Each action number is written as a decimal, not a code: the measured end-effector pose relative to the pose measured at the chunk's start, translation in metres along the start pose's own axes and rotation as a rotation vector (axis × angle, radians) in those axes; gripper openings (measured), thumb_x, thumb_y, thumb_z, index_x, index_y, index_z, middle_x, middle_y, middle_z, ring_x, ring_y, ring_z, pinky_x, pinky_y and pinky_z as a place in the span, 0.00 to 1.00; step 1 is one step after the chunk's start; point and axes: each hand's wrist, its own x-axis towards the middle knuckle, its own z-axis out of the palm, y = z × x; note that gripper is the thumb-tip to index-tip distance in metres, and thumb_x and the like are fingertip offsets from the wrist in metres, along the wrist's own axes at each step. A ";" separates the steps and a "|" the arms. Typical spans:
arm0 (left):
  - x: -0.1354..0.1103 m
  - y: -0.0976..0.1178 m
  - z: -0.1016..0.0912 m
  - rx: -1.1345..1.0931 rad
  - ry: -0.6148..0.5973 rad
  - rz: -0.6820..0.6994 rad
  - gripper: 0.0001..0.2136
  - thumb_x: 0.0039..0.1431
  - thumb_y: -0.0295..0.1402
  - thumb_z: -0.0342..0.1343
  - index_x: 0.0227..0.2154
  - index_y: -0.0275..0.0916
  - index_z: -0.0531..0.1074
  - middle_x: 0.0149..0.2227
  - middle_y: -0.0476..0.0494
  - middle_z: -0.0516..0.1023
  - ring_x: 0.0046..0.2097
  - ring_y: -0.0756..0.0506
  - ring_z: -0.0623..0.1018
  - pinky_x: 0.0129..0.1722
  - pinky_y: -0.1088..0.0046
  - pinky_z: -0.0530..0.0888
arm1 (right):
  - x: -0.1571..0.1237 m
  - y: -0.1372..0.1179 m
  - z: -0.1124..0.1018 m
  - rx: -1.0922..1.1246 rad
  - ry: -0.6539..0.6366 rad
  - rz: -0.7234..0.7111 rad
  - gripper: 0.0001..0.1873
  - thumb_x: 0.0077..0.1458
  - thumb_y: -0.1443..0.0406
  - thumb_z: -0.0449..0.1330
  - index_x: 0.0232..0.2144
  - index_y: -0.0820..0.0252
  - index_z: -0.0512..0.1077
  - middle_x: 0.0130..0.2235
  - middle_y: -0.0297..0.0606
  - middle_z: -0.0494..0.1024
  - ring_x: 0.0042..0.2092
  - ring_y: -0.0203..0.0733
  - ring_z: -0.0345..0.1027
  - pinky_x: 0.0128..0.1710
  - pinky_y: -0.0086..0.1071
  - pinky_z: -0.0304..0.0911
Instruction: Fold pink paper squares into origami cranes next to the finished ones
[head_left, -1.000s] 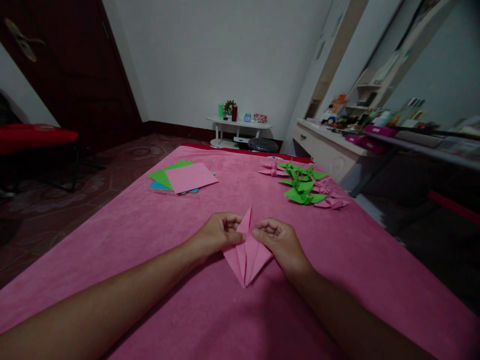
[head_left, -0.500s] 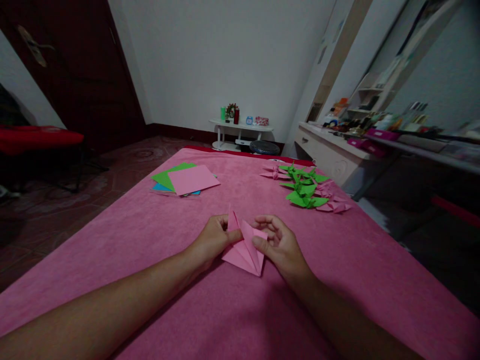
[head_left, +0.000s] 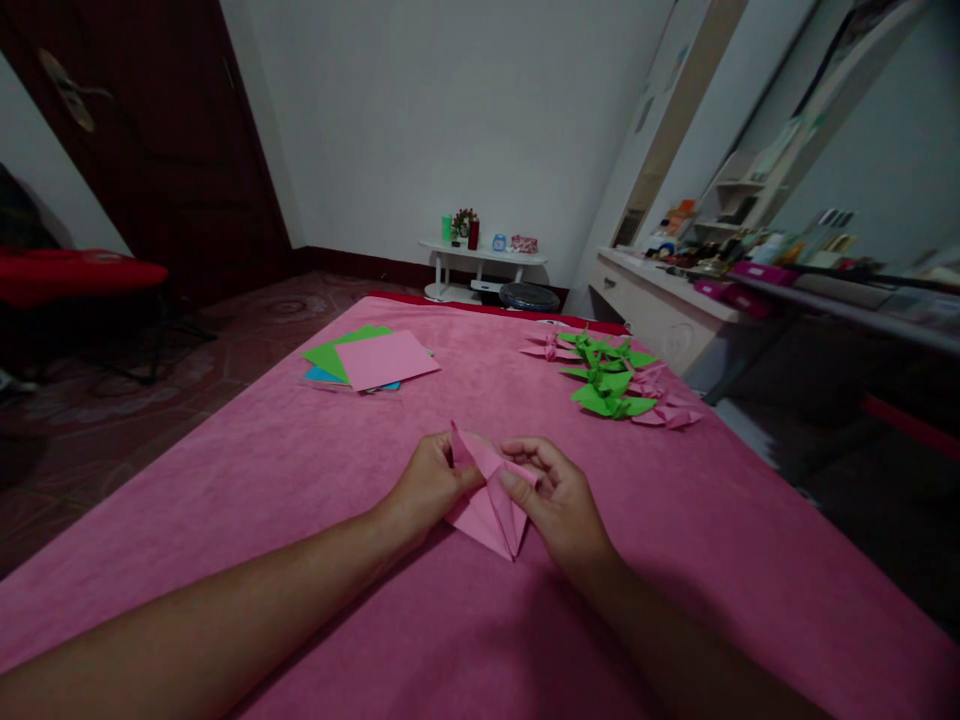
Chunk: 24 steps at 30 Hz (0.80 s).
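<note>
A partly folded sheet of pink origami paper (head_left: 487,520) is held between both hands, low over the pink cloth (head_left: 322,620). My left hand (head_left: 431,480) grips its left side, the thumb tucked into a fold and the fingers behind. On the right side my right hand (head_left: 559,500) pinches the paper, thumb in front and fingers curled behind the edge. A lower point of the paper faces me, with creases running up from it. The upper layers stand partly spread apart.
Left of the middle lies a stack of coloured paper squares (head_left: 386,360), a pink one on top. Several folded green paper cranes (head_left: 611,385) and pink cranes (head_left: 667,412) sit at the right. Beyond are a small white table (head_left: 480,253) and a cluttered dresser (head_left: 660,300).
The upper flap of the pink paper has opened wider and flatter between my hands. Its lower point has shifted slightly toward me. Both hands keep their hold.
</note>
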 end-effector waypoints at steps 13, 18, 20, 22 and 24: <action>-0.001 0.002 0.003 0.092 0.031 0.040 0.09 0.41 0.32 0.62 0.24 0.33 0.70 0.22 0.50 0.69 0.25 0.53 0.66 0.25 0.79 0.62 | 0.003 -0.003 -0.002 0.170 -0.024 0.180 0.14 0.39 0.61 0.68 0.28 0.61 0.72 0.28 0.33 0.73 0.30 0.36 0.66 0.32 0.28 0.62; -0.002 0.005 0.004 0.128 0.023 0.056 0.06 0.41 0.29 0.60 0.23 0.33 0.70 0.21 0.51 0.68 0.24 0.54 0.65 0.24 0.79 0.61 | 0.003 -0.006 -0.004 0.151 -0.030 0.184 0.13 0.39 0.60 0.68 0.27 0.61 0.72 0.26 0.32 0.73 0.28 0.34 0.65 0.30 0.27 0.60; -0.003 0.004 0.004 0.138 0.013 0.069 0.05 0.42 0.28 0.58 0.23 0.33 0.69 0.21 0.51 0.68 0.24 0.54 0.65 0.24 0.79 0.61 | 0.003 -0.005 -0.004 0.104 -0.028 0.153 0.12 0.40 0.59 0.68 0.26 0.62 0.73 0.25 0.32 0.72 0.28 0.34 0.64 0.30 0.27 0.59; -0.003 0.001 0.004 0.137 0.008 0.095 0.04 0.42 0.28 0.58 0.23 0.33 0.69 0.21 0.51 0.67 0.25 0.53 0.65 0.25 0.79 0.62 | 0.003 -0.005 -0.004 0.063 -0.024 0.134 0.12 0.41 0.59 0.67 0.24 0.62 0.73 0.24 0.32 0.72 0.27 0.34 0.63 0.30 0.27 0.58; -0.004 -0.001 0.005 0.120 0.003 0.117 0.05 0.44 0.29 0.58 0.23 0.33 0.68 0.22 0.51 0.67 0.26 0.53 0.65 0.26 0.79 0.62 | 0.004 -0.006 -0.003 0.044 -0.024 0.134 0.12 0.41 0.59 0.67 0.23 0.62 0.73 0.23 0.32 0.71 0.26 0.33 0.62 0.29 0.27 0.58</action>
